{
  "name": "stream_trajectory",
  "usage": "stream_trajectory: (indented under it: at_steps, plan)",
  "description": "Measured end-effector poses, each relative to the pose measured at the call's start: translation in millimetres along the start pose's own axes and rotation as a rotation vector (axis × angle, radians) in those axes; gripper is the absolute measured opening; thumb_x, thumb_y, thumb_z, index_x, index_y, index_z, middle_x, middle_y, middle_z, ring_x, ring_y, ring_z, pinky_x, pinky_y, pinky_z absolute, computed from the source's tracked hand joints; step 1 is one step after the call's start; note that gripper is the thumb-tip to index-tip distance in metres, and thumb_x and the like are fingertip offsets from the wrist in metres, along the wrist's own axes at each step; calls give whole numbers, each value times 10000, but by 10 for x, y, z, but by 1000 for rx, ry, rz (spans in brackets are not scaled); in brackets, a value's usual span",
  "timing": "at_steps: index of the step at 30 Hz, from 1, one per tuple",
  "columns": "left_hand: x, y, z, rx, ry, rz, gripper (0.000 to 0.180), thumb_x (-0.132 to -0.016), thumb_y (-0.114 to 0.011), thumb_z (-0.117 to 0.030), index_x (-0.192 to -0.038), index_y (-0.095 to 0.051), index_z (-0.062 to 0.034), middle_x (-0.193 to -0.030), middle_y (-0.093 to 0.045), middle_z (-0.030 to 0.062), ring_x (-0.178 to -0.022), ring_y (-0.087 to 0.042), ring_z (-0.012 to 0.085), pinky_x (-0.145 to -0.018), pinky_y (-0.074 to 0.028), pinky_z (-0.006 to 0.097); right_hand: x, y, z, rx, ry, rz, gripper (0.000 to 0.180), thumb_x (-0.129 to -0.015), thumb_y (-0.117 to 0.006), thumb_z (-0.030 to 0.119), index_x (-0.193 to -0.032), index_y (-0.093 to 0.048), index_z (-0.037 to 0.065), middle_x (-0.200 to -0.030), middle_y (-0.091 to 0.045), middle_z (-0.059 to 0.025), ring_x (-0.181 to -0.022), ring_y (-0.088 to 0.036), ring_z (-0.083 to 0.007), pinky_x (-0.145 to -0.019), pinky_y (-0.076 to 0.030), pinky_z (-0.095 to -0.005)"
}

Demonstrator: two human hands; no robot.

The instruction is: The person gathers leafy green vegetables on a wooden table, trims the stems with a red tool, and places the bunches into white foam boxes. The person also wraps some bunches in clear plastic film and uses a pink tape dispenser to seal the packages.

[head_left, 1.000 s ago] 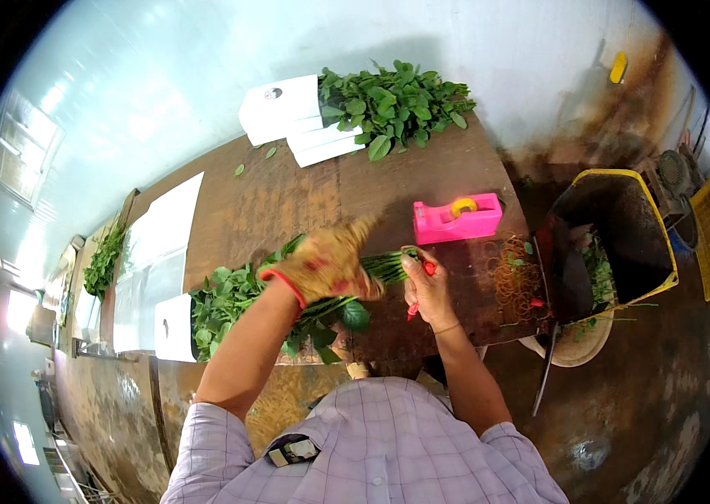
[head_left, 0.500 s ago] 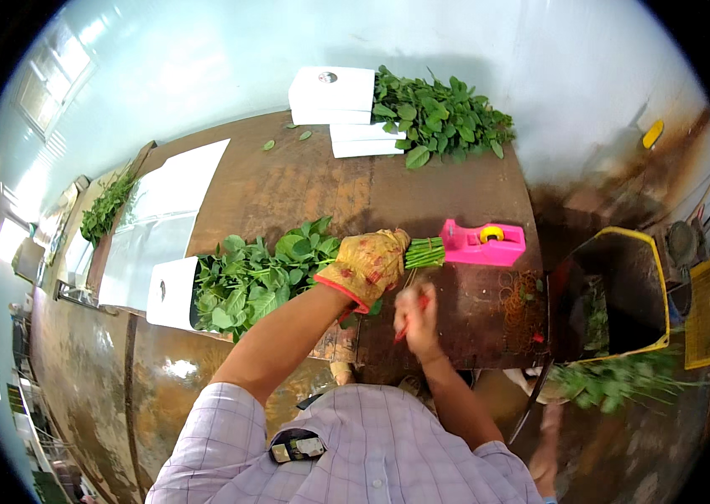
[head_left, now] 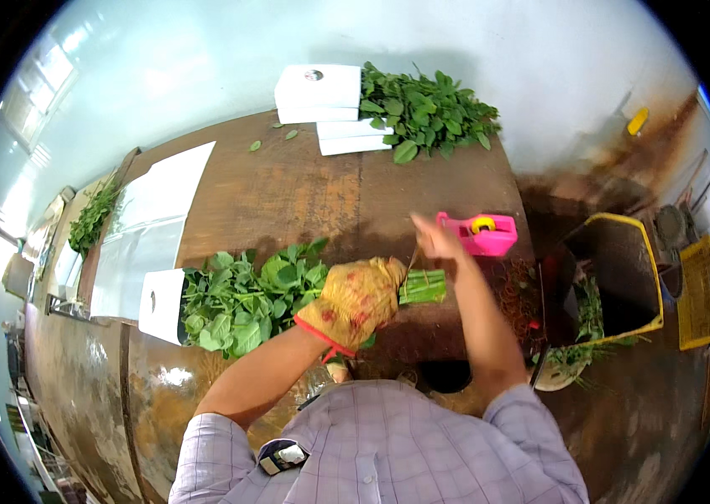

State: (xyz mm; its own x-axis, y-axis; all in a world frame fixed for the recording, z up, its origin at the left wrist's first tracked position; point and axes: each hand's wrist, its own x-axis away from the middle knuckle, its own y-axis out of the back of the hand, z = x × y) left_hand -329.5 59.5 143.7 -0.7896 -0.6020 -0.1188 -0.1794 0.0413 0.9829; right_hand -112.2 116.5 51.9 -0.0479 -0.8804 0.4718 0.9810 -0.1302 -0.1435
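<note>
My left hand (head_left: pixel 353 304), in a stained yellow work glove with a red cuff, is closed round a bunch of leafy green stems (head_left: pixel 241 298). The leaves spread to the left, their tops inside a white paper wrap (head_left: pixel 162 307). Cut stem ends (head_left: pixel 424 287) stick out to the right of the glove, with a thin band around them. My bare right hand (head_left: pixel 440 242), slightly blurred, is just beyond the stem ends. Its fingers are pinched on a thin stretched rubber band (head_left: pixel 413 259) that runs to the stems beside the glove.
A pink tape dispenser (head_left: pixel 489 235) stands right of my hand, beyond loose rubber bands (head_left: pixel 516 302). White-wrapped leafy bunches (head_left: pixel 430 109) lie at the back. White sheets (head_left: pixel 149 218) cover the table's left. A yellow-rimmed dark bin (head_left: pixel 657 277) and yellow crate (head_left: pixel 702 294) stand right.
My right hand has swung from the near side of the stems to the far side, pulling the band. The gloved hand and bunch have come slightly nearer. At lower right, another person's limb has left view.
</note>
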Motion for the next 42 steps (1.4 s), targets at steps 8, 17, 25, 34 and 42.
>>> stream_trajectory:
  at_steps: [8, 17, 25, 34, 42]
  plan:
    - [-203, -729, 274, -80, 81, 67, 185, -826, -531, -186, -953, -567, -56, -864, -659, 132, -810, -673, 288, -637, -540, 393, 1323, -294, -644, 479, 808, -37, 411, -915, -625, 264, -608, -441, 63, -560, -382, -1, -532, -349, -110, -482, -319, -314]
    - [-131, -755, 21, -55, -8, 87, 225, -838, -535, -202, -990, -584, -44, -840, -658, 115, -795, -669, 278, -636, -535, 386, 748, 244, -170, 774, 523, 74, 498, -883, -667, 353, -593, -447, 13, -538, -333, -31, -537, -308, -123, -479, -317, -337]
    - [-279, -988, 390, 65, -21, -149, 154, -792, -591, -255, -866, -634, -127, -816, -673, 66, -799, -665, 266, -669, -529, 375, 1042, -553, 143, 1258, 1114, 70, 288, -861, -667, 195, -696, -521, 9, -570, -537, -150, -528, -556, -339, -518, -461, -370]
    - [-1219, -414, 1024, -22, 466, 177, 367, -722, -680, -161, -1076, -620, -90, -1065, -673, 158, -1001, -656, 331, -813, -532, 428, 1496, 662, -571, 611, 626, -482, 203, -874, -671, 202, -831, -585, 23, -729, -569, -78, -659, -515, -140, -610, -447, -318]
    - [-1217, -550, 1459, -59, 256, 62, 491, -777, -676, -213, -1250, -579, -125, -1251, -589, 182, -1148, -583, 326, -944, -485, 401, 2489, 795, -2536, 407, 36, -767, 207, -865, -644, 202, -952, -642, 14, -737, -599, -24, -665, -544, -103, -622, -464, -283]
